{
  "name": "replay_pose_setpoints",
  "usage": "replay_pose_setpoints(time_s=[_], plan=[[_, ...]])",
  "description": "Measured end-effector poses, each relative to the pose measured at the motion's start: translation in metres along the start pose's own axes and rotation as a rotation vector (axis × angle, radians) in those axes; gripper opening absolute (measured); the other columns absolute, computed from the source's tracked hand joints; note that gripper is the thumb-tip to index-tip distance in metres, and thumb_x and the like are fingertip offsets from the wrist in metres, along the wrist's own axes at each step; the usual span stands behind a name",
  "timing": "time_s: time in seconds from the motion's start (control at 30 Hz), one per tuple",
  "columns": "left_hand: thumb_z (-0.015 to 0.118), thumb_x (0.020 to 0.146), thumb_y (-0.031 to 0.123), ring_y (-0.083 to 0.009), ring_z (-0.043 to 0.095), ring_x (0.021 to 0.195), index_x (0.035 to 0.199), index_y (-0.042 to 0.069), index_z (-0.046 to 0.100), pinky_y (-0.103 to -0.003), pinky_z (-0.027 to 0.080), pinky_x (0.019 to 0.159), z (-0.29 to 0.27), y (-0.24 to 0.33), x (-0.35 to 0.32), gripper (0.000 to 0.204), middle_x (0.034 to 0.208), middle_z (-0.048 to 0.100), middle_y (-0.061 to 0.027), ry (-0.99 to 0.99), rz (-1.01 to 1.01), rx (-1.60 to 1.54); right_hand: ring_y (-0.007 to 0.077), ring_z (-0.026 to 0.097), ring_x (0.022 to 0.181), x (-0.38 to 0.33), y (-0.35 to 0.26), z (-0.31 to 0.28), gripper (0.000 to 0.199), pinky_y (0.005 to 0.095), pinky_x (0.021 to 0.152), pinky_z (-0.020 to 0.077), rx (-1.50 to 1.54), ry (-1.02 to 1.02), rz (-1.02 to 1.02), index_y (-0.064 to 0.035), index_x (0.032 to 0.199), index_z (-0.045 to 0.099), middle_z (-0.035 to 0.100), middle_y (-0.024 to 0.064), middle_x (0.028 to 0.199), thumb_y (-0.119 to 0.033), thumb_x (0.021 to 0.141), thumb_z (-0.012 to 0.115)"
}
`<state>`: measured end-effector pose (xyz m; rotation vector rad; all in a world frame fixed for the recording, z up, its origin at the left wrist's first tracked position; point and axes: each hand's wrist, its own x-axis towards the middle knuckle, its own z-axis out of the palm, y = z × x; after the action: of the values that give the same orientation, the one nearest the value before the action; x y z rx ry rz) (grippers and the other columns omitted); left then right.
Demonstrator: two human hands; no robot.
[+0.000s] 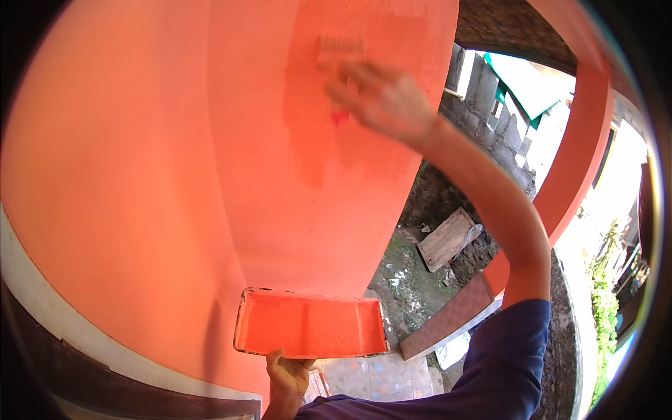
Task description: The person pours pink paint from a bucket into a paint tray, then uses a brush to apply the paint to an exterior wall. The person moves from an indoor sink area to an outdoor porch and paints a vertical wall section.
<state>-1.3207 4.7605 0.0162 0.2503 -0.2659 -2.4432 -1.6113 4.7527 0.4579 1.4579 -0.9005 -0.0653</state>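
Note:
My right hand [381, 98] is raised high and grips a paintbrush [341, 52] whose bristles press against an orange painted wall [175, 154]. The brush's red handle end shows just below my fingers. A darker, wetter patch of orange paint spreads under the brush. My left hand [287, 372] holds an orange paint tray [310, 325] from underneath, close to the wall at chest height. The tray is coated in the same orange paint.
A white and dark band [63, 329] runs along the wall's base at lower left. To the right stand an orange pillar [581, 161], a grey block wall [490, 119], a wooden board [448, 238] on mossy ground and a tiled step [448, 318].

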Motion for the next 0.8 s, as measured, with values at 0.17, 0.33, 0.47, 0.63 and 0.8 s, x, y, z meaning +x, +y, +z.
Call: replay_pose_setpoints(time_s=[0.17,0.33,0.47,0.63,0.8], plan=[[0.065,0.089,0.033,-0.0343,0.069,0.112,0.140,0.007,0.048,-0.052,0.066,0.083,0.004,-0.003,0.001,0.060,0.132,0.062,-0.0130,0.010,-0.027,0.035,0.0265,0.071,0.091,-0.077,-0.132,-0.021,0.021,0.0340,0.064,0.0602,0.381,-0.234,-0.028,-0.0104,0.095,0.061,0.067,0.0124,0.106,-0.029,0.087,0.068],[0.066,0.088,0.033,-0.0341,0.069,0.114,0.142,0.007,0.046,-0.052,0.066,0.084,0.002,0.000,-0.001,0.063,0.133,0.062,-0.0130,-0.003,-0.025,0.030,0.0320,0.069,0.069,-0.038,-0.055,-0.019,0.019,0.0458,0.060,0.0549,0.678,-0.283,0.379,-0.0091,0.093,0.064,0.065,0.0126,0.082,-0.027,0.092,0.069],[0.066,0.088,0.033,-0.0345,0.068,0.116,0.144,0.006,0.044,-0.053,0.066,0.084,0.000,-0.001,0.000,0.066,0.136,0.060,-0.0135,-0.027,-0.017,0.018,0.0253,0.062,0.053,0.021,0.072,-0.046,0.025,0.0337,0.053,0.0479,0.668,0.079,0.534,-0.0025,0.088,0.065,0.062,0.0094,0.062,-0.026,0.094,0.072],[0.066,0.089,0.033,-0.0357,0.067,0.117,0.144,0.004,0.043,-0.055,0.066,0.085,0.003,-0.001,-0.002,0.067,0.138,0.059,-0.0151,0.001,-0.002,0.031,0.0217,0.071,0.068,0.061,0.128,-0.101,0.020,0.0350,0.061,0.0537,0.320,0.130,0.558,0.0008,0.093,0.072,0.072,0.0124,0.075,-0.019,0.094,0.073],[0.065,0.089,0.032,-0.0365,0.067,0.118,0.144,0.004,0.044,-0.056,0.065,0.088,0.003,-0.001,-0.001,0.065,0.138,0.059,-0.0160,-0.002,-0.011,0.014,0.0197,0.071,0.091,-0.007,0.070,-0.056,0.024,0.0329,0.062,0.0574,-0.103,0.074,0.084,-0.0128,0.101,0.062,0.071,0.0005,0.108,-0.020,0.082,0.076]])
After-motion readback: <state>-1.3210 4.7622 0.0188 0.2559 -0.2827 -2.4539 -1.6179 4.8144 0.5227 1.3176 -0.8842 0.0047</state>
